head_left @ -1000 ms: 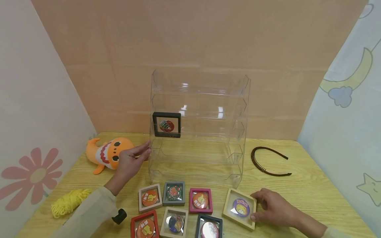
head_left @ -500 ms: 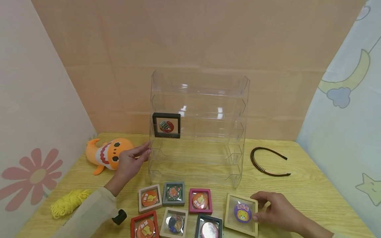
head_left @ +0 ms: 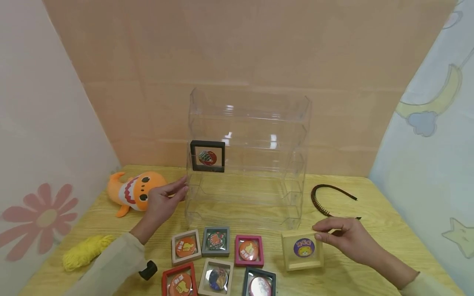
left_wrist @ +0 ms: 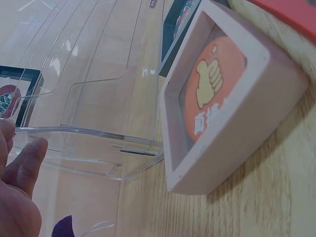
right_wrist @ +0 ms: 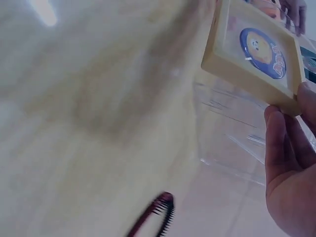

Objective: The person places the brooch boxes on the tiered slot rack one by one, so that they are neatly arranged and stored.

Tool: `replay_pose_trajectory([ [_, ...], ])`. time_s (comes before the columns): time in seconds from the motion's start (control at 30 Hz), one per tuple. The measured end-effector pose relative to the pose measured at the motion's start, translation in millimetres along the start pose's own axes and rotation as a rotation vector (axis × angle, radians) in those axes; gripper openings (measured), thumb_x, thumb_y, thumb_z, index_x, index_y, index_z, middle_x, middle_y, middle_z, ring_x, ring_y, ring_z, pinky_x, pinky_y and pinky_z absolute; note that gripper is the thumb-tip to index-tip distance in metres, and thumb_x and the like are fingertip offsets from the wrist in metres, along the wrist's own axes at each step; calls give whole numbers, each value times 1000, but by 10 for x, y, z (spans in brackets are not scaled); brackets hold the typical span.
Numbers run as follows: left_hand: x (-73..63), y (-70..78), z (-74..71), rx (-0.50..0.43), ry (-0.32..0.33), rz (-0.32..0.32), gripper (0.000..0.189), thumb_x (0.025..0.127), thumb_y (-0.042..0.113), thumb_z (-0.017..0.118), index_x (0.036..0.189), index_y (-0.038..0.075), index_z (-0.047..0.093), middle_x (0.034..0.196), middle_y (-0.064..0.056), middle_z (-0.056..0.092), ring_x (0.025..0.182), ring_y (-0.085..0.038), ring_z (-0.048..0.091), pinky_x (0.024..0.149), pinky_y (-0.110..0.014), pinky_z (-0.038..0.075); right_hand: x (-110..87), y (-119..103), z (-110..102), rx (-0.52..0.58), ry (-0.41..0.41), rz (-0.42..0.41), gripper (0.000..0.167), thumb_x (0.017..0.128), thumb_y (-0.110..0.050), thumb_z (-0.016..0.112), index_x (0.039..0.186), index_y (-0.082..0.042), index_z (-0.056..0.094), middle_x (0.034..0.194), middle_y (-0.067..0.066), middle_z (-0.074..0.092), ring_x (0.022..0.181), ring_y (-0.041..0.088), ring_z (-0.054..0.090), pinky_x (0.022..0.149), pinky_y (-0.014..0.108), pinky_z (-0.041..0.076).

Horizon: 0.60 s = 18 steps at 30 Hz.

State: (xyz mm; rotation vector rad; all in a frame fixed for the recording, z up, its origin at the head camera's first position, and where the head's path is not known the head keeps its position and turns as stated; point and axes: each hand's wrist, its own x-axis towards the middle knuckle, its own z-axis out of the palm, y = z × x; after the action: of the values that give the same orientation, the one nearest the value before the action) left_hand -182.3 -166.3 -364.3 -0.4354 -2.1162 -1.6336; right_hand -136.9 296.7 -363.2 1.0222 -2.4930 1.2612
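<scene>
My right hand [head_left: 349, 238] pinches the upper right corner of a yellow display frame [head_left: 285, 250] between thumb and fingers. Inside the frame is a round purple badge [head_left: 304, 247] with a bear on it. The frame stands nearly upright and shows its thick lower side. My left hand [head_left: 164, 201] pinches the left side edge of a clear tiered rack [head_left: 244, 197]; in the left wrist view its fingertips lie at the panel's edge. A black display frame [head_left: 208, 169] with a red badge stands in the left end of a middle tier.
Several display frames lie before the rack, including a pink one [head_left: 237, 262], a grey one [head_left: 216, 253] and a red one [head_left: 192, 271]. An orange plush shark [head_left: 153, 179] and yellow yarn [head_left: 87, 250] lie left; a dark headband [head_left: 316, 201] lies right.
The right hand has lifted the yellow frame's far side, turning it from lying flat to nearly upright and squaring it towards me. The left hand has stayed at the rack's side.
</scene>
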Motion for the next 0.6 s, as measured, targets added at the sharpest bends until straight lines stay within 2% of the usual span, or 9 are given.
replay_pose_trajectory([
  [0.1,-2,-7,-15,0,13,9,29,88,-6,63,116,-11,61,106,-24,64,82,-20,68,63,-30,58,192,-62,-70,-51,33,-77,30,77,13,70,98,-9,73,90,2,70,78,9,65,55,23,56],
  [0.13,-3,-9,-18,-1,12,11,29,88,-7,63,116,-11,61,106,-25,63,82,-21,68,63,-30,58,259,-89,-91,-73,48,-94,30,77,12,71,97,-9,73,90,1,70,77,9,65,55,22,55],
  [0.2,-4,-10,-20,-4,4,8,29,88,-6,62,117,-11,61,107,-25,63,84,-25,68,63,-30,58,392,-144,-134,-114,75,-121,31,75,12,72,96,-11,74,89,0,70,75,8,65,54,20,55],
  [0.27,-5,-8,-17,-8,-2,6,30,89,-6,62,118,-11,60,108,-25,63,86,-33,66,64,-30,58,532,-210,-166,-114,92,-121,29,76,12,72,94,-10,74,88,1,70,68,7,64,50,19,53],
  [0.33,-7,-6,-13,-15,0,8,30,89,-6,62,118,-11,60,108,-25,63,87,-41,64,63,-30,58,681,-281,-185,-128,111,-124,26,75,12,73,93,-8,74,88,2,70,67,7,65,51,19,54],
  [0.43,-10,-2,-5,-19,8,14,30,88,-6,62,117,-11,61,107,-25,63,86,-44,63,63,-29,58,912,-411,-206,-129,130,-91,20,78,8,73,91,-6,75,88,4,71,68,7,65,54,19,55],
  [0.5,-15,-1,-1,-20,9,12,30,88,-5,63,118,-10,61,108,-24,63,86,-42,64,63,-29,58,1065,-492,-217,-157,146,-59,15,79,3,74,91,-6,76,88,4,71,75,7,66,61,19,57],
  [0.6,-24,-2,4,-27,6,-3,30,89,-4,63,118,-9,61,110,-23,63,86,-38,65,64,-28,58,1270,-584,-229,-186,162,-7,9,83,-6,74,91,-7,76,89,4,71,77,7,66,64,19,57],
])
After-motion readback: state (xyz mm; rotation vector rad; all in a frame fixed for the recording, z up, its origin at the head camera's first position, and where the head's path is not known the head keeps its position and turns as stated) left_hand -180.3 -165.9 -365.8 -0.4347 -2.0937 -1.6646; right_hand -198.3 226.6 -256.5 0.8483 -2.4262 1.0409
